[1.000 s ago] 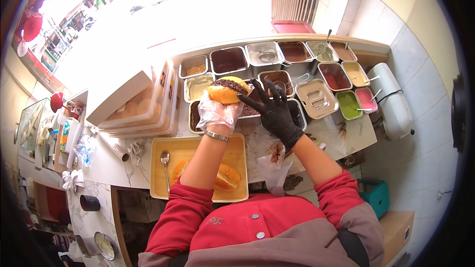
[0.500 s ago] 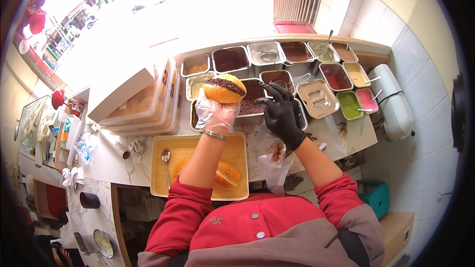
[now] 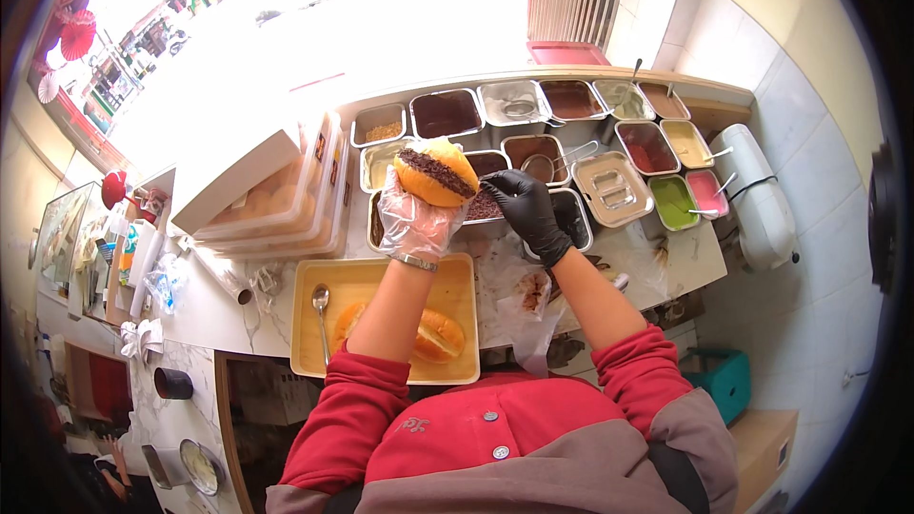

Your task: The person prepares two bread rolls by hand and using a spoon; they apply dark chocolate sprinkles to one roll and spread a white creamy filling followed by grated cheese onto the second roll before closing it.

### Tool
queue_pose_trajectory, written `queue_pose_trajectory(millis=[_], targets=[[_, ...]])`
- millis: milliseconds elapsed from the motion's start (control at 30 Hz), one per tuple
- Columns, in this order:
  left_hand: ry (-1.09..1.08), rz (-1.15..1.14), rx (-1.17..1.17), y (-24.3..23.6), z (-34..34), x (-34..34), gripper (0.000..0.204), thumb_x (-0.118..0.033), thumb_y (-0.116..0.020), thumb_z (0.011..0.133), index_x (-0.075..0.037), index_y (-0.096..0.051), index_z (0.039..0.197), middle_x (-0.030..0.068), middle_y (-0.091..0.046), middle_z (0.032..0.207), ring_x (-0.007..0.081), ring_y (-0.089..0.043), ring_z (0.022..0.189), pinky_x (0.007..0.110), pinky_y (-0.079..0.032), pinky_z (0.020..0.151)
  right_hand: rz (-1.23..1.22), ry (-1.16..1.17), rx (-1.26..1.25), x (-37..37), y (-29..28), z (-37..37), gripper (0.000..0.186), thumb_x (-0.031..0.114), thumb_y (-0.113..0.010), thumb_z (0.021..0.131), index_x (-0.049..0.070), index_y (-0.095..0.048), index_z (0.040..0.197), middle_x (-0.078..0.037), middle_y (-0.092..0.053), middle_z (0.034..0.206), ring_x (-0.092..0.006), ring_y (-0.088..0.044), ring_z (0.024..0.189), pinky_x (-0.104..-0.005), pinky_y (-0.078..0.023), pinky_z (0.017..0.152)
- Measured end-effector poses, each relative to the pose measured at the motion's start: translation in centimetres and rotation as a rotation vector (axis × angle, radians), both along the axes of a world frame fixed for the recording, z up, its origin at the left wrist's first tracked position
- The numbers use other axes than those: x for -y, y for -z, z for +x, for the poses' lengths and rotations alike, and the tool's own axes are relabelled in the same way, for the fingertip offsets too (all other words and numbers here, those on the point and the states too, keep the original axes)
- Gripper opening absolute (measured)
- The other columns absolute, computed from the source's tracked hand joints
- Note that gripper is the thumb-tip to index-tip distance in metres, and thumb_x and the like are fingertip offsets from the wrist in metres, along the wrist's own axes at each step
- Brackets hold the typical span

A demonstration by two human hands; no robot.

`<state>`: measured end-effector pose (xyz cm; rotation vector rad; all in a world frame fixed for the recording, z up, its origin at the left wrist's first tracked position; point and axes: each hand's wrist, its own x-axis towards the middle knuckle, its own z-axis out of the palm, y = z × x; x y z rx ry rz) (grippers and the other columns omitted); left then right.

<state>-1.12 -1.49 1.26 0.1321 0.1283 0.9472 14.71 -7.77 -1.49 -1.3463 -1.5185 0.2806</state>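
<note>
In a clear plastic glove, my left hand (image 3: 419,227) grips a round golden bun (image 3: 438,174) tilted above the metal tubs. The bun's slit is packed with dark chocolate sprinkles. My right hand (image 3: 531,214), gloved in black, has its fingers drawn together close to the bun's right side. Whether anything sits between those fingertips is hidden. Beneath them lies a tub of dark sprinkles (image 3: 483,207), partly covered by my hands. Nearer to me, a yellow tray (image 3: 303,324) bears a metal spoon (image 3: 321,300) and split buns (image 3: 440,338), partly behind my left forearm.
Rows of metal tubs hold toppings, among them a dark spread (image 3: 445,114), a red one (image 3: 649,149) and a green one (image 3: 674,202). A lidded tub (image 3: 609,188) stands right of my right hand. Stacked plastic boxes (image 3: 276,214) rise on the left; a white appliance (image 3: 762,198) stands far right.
My right hand has come down and left toward the bun, its spread fingers drawing together. The bun has tilted and turned slightly to the right in my left hand.
</note>
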Motion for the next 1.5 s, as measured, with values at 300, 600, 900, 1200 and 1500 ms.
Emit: queue_pose_trajectory(millis=[300, 600, 900, 1200, 1500], targets=[[-0.147, -0.016, 0.091, 0.8, -0.6, -0.2, 0.049, -0.048, -0.035, 0.095, -0.012, -0.053, 0.122, 0.011, -0.058, 0.12, 0.0298, -0.056, 0.112, 0.051, -0.044, 0.097, -0.131, 0.218, 0.308, -0.3, -1.2, 1.2, 0.018, 0.004, -0.063, 0.079, 0.006, -0.067, 0.096, -0.015, -0.064, 0.096, -0.0317, -0.061, 0.09, -0.0391, -0.048, 0.077], [-0.199, -0.042, 0.087, 1.8, -0.3, -0.4, 0.05, -0.047, -0.032, 0.094, -0.01, -0.054, 0.12, 0.0127, -0.058, 0.119, 0.0308, -0.056, 0.111, 0.052, -0.043, 0.098, -0.359, 0.034, -0.109, 1.4, -1.9, -3.8, 0.026, 0.024, -0.074, 0.081, 0.0, -0.064, 0.085, -0.008, -0.067, 0.075, -0.0131, -0.062, 0.068, -0.0276, -0.05, 0.068], [-0.227, -0.065, 0.142, 0.9, -0.1, 0.4, 0.053, -0.051, -0.037, 0.093, -0.01, -0.053, 0.123, 0.0137, -0.057, 0.122, 0.0311, -0.055, 0.112, 0.052, -0.041, 0.099, -0.29, -0.057, -0.288, 0.6, -0.4, -2.1, 0.017, 0.014, -0.069, 0.084, -0.001, -0.066, 0.092, -0.002, -0.068, 0.08, -0.006, -0.058, 0.073, -0.0247, -0.048, 0.069], [-0.314, -0.031, 0.117, 1.4, -0.9, 0.1, 0.05, -0.05, -0.042, 0.093, -0.013, -0.052, 0.124, 0.0091, -0.058, 0.121, 0.0295, -0.055, 0.112, 0.052, -0.042, 0.098, -0.228, 0.004, 0.241, -1.2, -0.8, -1.4, 0.012, 0.008, -0.064, 0.08, 0.0, -0.068, 0.087, -0.018, -0.066, 0.08, -0.0293, -0.064, 0.073, -0.035, -0.052, 0.068], [-0.27, -0.061, 0.08, 1.6, -1.8, 0.8, 0.054, -0.055, -0.039, 0.093, -0.015, -0.047, 0.128, 0.0103, -0.052, 0.127, 0.0325, -0.05, 0.118, 0.058, -0.037, 0.102, -0.588, -0.038, 0.731, -5.5, 0.1, 1.4, 0.009, 0.009, -0.064, 0.074, 0.005, -0.071, 0.077, -0.02, -0.065, 0.077, -0.0357, -0.065, 0.075, -0.042, -0.054, 0.067]])
